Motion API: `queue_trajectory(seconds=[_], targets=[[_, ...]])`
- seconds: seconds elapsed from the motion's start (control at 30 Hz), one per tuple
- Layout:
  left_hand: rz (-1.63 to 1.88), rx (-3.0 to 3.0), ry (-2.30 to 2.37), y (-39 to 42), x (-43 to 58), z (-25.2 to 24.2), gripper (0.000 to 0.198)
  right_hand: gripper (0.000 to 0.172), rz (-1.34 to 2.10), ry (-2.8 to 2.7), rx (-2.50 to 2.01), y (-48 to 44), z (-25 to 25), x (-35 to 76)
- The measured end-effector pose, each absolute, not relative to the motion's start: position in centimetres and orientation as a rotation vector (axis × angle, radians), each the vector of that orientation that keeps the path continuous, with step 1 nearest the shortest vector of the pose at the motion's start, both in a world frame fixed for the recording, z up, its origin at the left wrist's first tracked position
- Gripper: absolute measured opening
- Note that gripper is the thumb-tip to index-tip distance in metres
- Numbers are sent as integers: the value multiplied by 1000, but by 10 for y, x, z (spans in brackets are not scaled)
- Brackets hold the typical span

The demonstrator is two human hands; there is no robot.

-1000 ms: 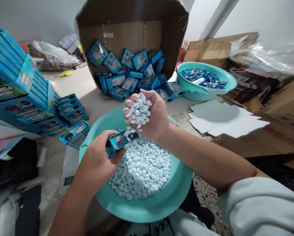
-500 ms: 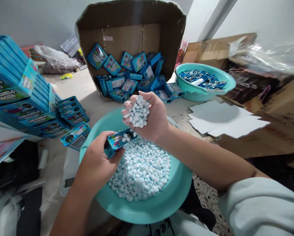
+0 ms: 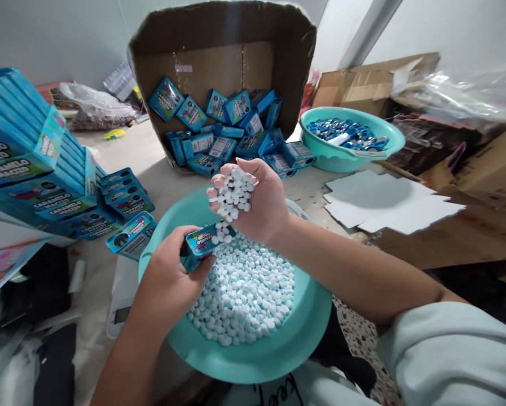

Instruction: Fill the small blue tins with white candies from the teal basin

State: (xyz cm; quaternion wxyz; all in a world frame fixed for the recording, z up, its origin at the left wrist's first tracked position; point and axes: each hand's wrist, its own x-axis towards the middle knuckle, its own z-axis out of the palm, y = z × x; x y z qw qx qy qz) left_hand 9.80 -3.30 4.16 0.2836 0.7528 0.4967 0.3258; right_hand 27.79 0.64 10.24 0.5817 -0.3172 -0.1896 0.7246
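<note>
My left hand (image 3: 174, 276) is closed around a small blue candy box (image 3: 202, 241), held tilted over a turquoise basin (image 3: 256, 363). Just above the box, my right hand (image 3: 265, 197) is cupped around a heap of pale blue-white candies (image 3: 234, 193). Some candies run from its lower edge onto the box's far end, where they cover the opening. Below both hands, a broad pile of the same candies (image 3: 244, 299) lies in the basin.
Behind the basin, a cardboard box (image 3: 210, 56) on its side holds many blue candy boxes. More boxes (image 3: 62, 175) are stacked at left, beside a white scale (image 3: 119, 304). At right are a second basin (image 3: 337, 160) of small blue-and-silver pieces and white cardboard sheets (image 3: 396, 197).
More candies have slid from my right hand onto the box's opening, and the heap in the palm is looser. Both hands stay in nearly the same place.
</note>
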Motion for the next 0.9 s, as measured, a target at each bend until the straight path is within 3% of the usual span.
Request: queue_trajectory(seconds=[0.23,0.7,0.9], targets=[[843,1992,1329,-33,99,43,32,24,1742,-458,-643,6,99,281],[848,1995,1340,-32,97,40,35,33,1721,-473,-771,3,108,279],[854,1998,1332,-33,97,42,33,29,1758,-472,-650,4,103,280]])
